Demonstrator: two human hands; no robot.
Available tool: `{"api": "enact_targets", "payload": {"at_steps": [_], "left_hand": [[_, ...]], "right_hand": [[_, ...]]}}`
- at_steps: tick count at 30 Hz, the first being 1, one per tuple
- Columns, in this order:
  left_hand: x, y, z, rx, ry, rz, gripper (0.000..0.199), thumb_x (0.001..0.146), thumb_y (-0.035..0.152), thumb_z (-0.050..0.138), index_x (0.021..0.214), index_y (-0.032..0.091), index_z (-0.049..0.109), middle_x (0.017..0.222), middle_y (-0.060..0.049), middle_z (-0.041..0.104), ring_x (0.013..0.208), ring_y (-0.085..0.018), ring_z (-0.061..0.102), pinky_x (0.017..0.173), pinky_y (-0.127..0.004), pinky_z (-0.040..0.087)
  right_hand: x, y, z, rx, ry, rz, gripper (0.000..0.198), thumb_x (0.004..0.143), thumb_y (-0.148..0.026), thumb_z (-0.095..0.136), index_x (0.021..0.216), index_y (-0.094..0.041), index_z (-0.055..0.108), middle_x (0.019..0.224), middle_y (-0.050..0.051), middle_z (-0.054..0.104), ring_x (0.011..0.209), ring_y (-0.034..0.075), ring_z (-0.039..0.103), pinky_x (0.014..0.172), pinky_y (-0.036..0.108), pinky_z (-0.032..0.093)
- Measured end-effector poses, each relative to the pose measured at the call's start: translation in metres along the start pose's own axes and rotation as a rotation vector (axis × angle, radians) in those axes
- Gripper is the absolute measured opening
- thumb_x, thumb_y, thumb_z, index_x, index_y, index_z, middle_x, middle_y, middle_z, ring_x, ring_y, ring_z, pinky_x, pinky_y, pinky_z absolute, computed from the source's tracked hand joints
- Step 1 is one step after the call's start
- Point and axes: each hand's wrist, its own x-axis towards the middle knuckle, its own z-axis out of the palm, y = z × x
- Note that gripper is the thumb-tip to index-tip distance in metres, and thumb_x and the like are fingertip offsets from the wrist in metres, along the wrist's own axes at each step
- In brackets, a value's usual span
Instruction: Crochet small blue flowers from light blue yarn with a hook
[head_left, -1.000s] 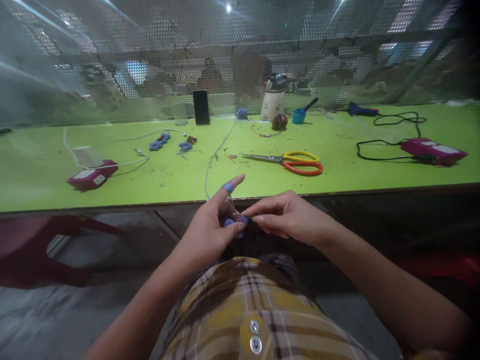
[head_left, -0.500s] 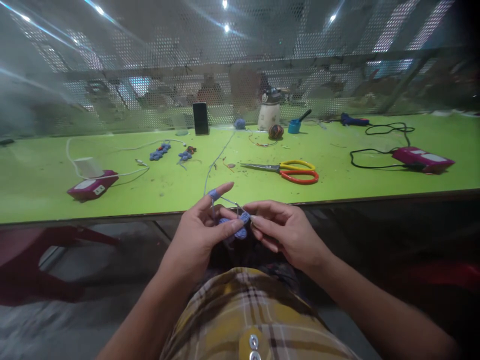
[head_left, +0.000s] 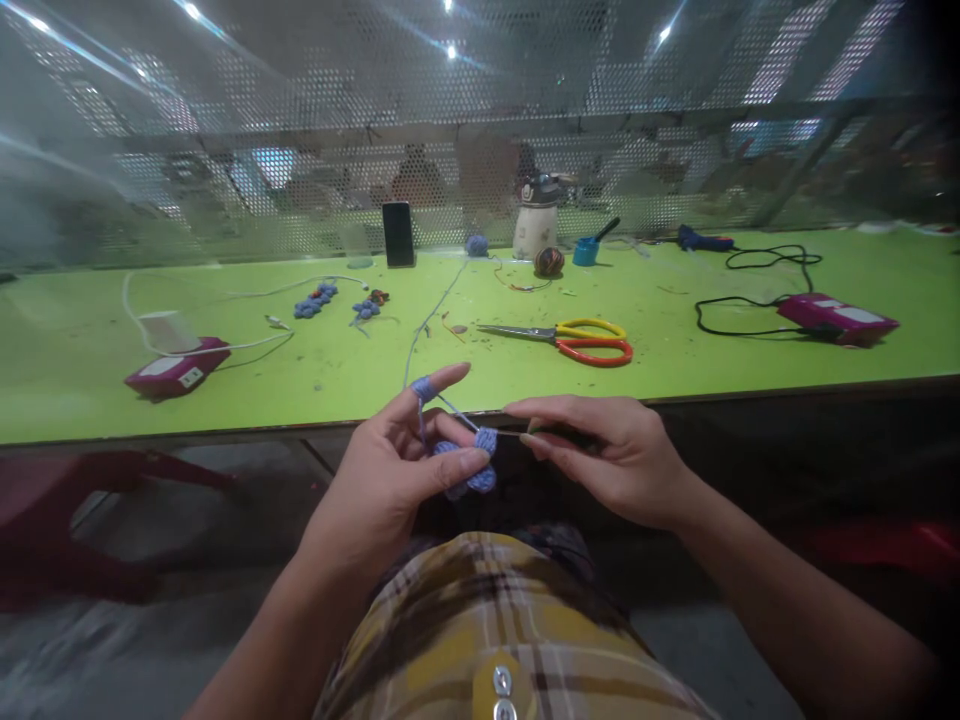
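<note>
My left hand (head_left: 401, 460) pinches a small blue-purple crochet piece (head_left: 482, 478) between thumb and fingers, just off the table's front edge. Blue yarn (head_left: 433, 305) runs from a yarn ball (head_left: 476, 245) at the back of the table and is wound round my raised left index finger. From there a strand slants down to the top of the piece. My right hand (head_left: 600, 450) is closed on a thin crochet hook (head_left: 511, 433), whose shaft reaches left to the piece. Most of its handle is hidden in my fingers; a bit of green shows.
Scissors (head_left: 570, 338) with yellow and orange handles lie ahead. Blue crochet flowers (head_left: 315, 300) sit left of the yarn. Behind stand a phone (head_left: 398, 234), a jug (head_left: 535, 222), a dark yarn ball (head_left: 549, 262) and a blue cup (head_left: 586, 251). Purple power strips (head_left: 840, 318) with cables lie either side.
My right hand has moved right, away from the left, drawing the hook out so its shaft now shows. The left hand keeps its pinch on the crochet piece.
</note>
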Motion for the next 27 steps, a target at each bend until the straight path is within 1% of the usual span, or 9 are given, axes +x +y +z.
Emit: {"api": "enact_targets", "payload": {"at_steps": [2, 6, 11, 15, 18, 21, 24, 27], "left_hand": [[-0.002, 0.000, 0.002, -0.004, 0.014, -0.005, 0.065, 0.062, 0.006, 0.085, 0.122, 0.022, 0.067, 0.068, 0.003, 0.069, 0.058, -0.008, 0.061, 0.056, -0.015, 0.048], [-0.004, 0.000, 0.005, -0.007, 0.026, -0.007, 0.063, 0.060, 0.007, 0.086, 0.119, 0.022, 0.070, 0.068, 0.002, 0.069, 0.058, -0.009, 0.061, 0.057, -0.017, 0.049], [-0.004, 0.000, 0.005, -0.017, 0.021, -0.009, 0.061, 0.060, 0.006, 0.086, 0.116, 0.022, 0.071, 0.068, 0.002, 0.069, 0.058, -0.009, 0.062, 0.057, -0.017, 0.050], [-0.004, -0.001, 0.004, -0.028, 0.019, -0.008, 0.057, 0.061, 0.005, 0.085, 0.114, 0.023, 0.072, 0.069, 0.003, 0.070, 0.058, -0.007, 0.062, 0.058, -0.016, 0.049], [-0.004, -0.002, 0.004, -0.042, 0.027, -0.004, 0.053, 0.063, 0.006, 0.085, 0.111, 0.023, 0.074, 0.070, 0.002, 0.070, 0.059, -0.007, 0.062, 0.059, -0.015, 0.050], [-0.004, -0.003, 0.005, -0.052, 0.025, -0.014, 0.051, 0.062, 0.006, 0.085, 0.109, 0.023, 0.075, 0.071, 0.002, 0.069, 0.061, -0.008, 0.062, 0.060, -0.016, 0.051], [-0.003, -0.004, 0.005, -0.068, 0.010, -0.015, 0.048, 0.063, 0.007, 0.085, 0.107, 0.024, 0.076, 0.073, 0.001, 0.069, 0.064, -0.008, 0.063, 0.062, -0.017, 0.052], [-0.003, -0.007, 0.005, -0.066, 0.000, -0.010, 0.042, 0.064, 0.009, 0.085, 0.102, 0.025, 0.078, 0.074, 0.002, 0.067, 0.066, -0.008, 0.062, 0.063, -0.017, 0.051]], "right_hand": [[0.002, 0.000, -0.005, -0.046, -0.037, -0.072, 0.024, 0.090, -0.014, 0.062, 0.109, -0.021, 0.074, 0.094, 0.006, 0.078, 0.079, 0.018, 0.072, 0.070, 0.028, 0.054], [0.002, 0.000, -0.013, -0.117, -0.069, -0.123, 0.022, 0.092, -0.017, 0.061, 0.107, -0.024, 0.075, 0.085, 0.005, 0.078, 0.070, 0.017, 0.070, 0.063, 0.027, 0.052], [0.001, 0.001, -0.014, -0.095, -0.080, -0.144, 0.021, 0.091, -0.016, 0.061, 0.104, -0.024, 0.076, 0.084, 0.004, 0.077, 0.070, 0.016, 0.070, 0.064, 0.026, 0.052], [0.001, 0.002, -0.011, -0.014, -0.075, -0.115, 0.021, 0.091, -0.013, 0.061, 0.103, -0.022, 0.076, 0.080, 0.004, 0.076, 0.067, 0.014, 0.067, 0.061, 0.024, 0.050], [0.001, 0.003, -0.010, 0.099, -0.089, -0.047, 0.021, 0.090, -0.013, 0.061, 0.102, -0.021, 0.076, 0.077, 0.004, 0.074, 0.065, 0.014, 0.065, 0.059, 0.025, 0.048], [0.000, 0.004, -0.008, 0.216, -0.078, 0.039, 0.017, 0.087, -0.015, 0.064, 0.097, -0.019, 0.078, 0.072, 0.004, 0.072, 0.061, 0.014, 0.062, 0.055, 0.025, 0.047], [-0.003, 0.006, -0.002, 0.406, -0.066, 0.202, 0.012, 0.084, -0.021, 0.069, 0.091, -0.018, 0.079, 0.065, 0.002, 0.067, 0.049, 0.010, 0.052, 0.044, 0.022, 0.039], [-0.008, 0.010, 0.008, 0.651, -0.086, 0.394, 0.013, 0.083, -0.027, 0.073, 0.090, -0.018, 0.079, 0.059, 0.000, 0.062, 0.041, 0.006, 0.042, 0.037, 0.019, 0.028]]}}
